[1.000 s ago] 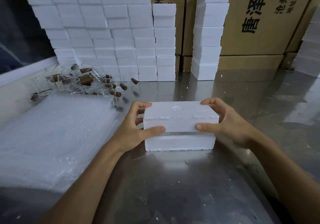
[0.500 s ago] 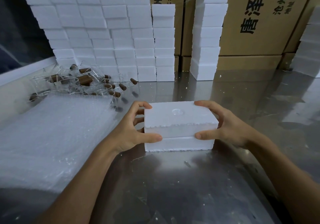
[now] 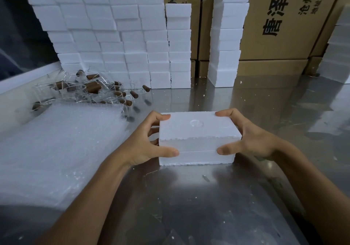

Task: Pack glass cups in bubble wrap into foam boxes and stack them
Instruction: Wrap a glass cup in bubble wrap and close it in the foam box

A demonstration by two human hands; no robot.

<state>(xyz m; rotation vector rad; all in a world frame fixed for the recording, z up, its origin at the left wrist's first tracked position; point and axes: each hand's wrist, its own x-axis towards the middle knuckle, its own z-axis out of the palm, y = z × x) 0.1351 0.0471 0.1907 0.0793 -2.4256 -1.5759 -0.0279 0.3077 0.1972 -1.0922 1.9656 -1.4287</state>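
**A:** Where is the box?

**B:** The white rectangular foam box (image 3: 198,136), its lid seated on top, rests on the shiny metal table (image 3: 189,197), straight in front of the person. A round dimple marks the lid.

**A:** And the hands?

**B:** Both grip it. The left hand (image 3: 145,142) clasps the box's left end, thumb across the front face, fingers curled over the lid's far edge. The right hand (image 3: 251,138) does the same at the right end.

**A:** What lies around the box?

**B:** Left of it, a pile of clear bubble wrap sheets (image 3: 56,150). Beyond that pile, a heap of clear glass cups with brown cork stoppers (image 3: 91,90). Behind the box, a tall wall of stacked white foam boxes (image 3: 113,42), then brown cardboard cartons with black printed characters (image 3: 280,26) further right.
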